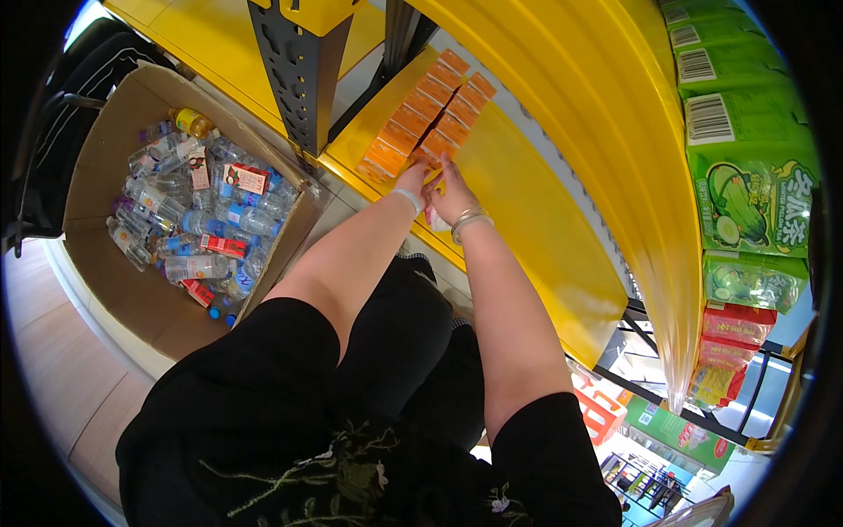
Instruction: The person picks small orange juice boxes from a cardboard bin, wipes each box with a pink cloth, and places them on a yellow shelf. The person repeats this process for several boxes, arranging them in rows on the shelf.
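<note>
Two rows of small orange boxes (pixel 421 105) stand side by side on a yellow metal shelf (pixel 527 211). At the near end of the right-hand row, my left hand (pixel 413 179) touches or holds an orange pack; its fingers are partly hidden, so the grip cannot be told. My right hand (pixel 454 194) is close against it, fingers stretched towards the same end of the row. A small pink and white item (pixel 435 220) shows just below my hands, near the shelf's front edge.
A cardboard box (pixel 92 191) of empty plastic bottles (pixel 197 267) and drink cartons stands left on the floor. A black perforated shelf upright (pixel 290 85) rises beside the orange rows. Green packs (pixel 754 197) and red packs (pixel 737 326) line the higher yellow shelf at right.
</note>
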The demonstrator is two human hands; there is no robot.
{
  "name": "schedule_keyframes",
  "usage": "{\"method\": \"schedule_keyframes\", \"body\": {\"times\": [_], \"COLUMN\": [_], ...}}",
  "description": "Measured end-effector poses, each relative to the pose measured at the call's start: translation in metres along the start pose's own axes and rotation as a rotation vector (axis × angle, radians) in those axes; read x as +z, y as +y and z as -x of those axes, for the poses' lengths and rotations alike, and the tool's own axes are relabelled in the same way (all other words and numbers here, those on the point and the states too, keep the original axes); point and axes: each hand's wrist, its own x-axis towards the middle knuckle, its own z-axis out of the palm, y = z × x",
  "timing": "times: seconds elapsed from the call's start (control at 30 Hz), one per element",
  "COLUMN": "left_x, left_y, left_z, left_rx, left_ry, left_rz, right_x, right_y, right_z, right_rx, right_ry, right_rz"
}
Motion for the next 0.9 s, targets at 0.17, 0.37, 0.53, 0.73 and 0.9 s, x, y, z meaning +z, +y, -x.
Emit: {"method": "schedule_keyframes", "body": {"times": [0.17,0.37,0.53,0.73,0.9], "left_x": [0.010,0.011,0.006,0.008,-0.006], "left_y": [0.001,0.001,0.001,0.002,0.003], "left_z": [-0.002,-0.001,-0.014,0.000,0.013], "left_rx": [0.015,0.008,-0.009,-0.006,-0.194], "left_ry": [0.023,-0.034,-0.031,-0.002,-0.001], "left_rz": [-0.065,-0.028,-0.072,-0.221,-0.374], "right_x": [0.000,-0.006,-0.008,-0.006,0.000], "right_y": [0.001,-0.003,0.000,0.000,0.001], "right_z": [-0.003,-0.007,-0.012,-0.001,0.023], "right_rx": [0.005,0.046,0.024,-0.008,-0.005], "right_ry": [0.006,-0.042,-0.049,-0.005,0.049], "right_rz": [0.014,0.094,0.127,0.080,-0.061]}}
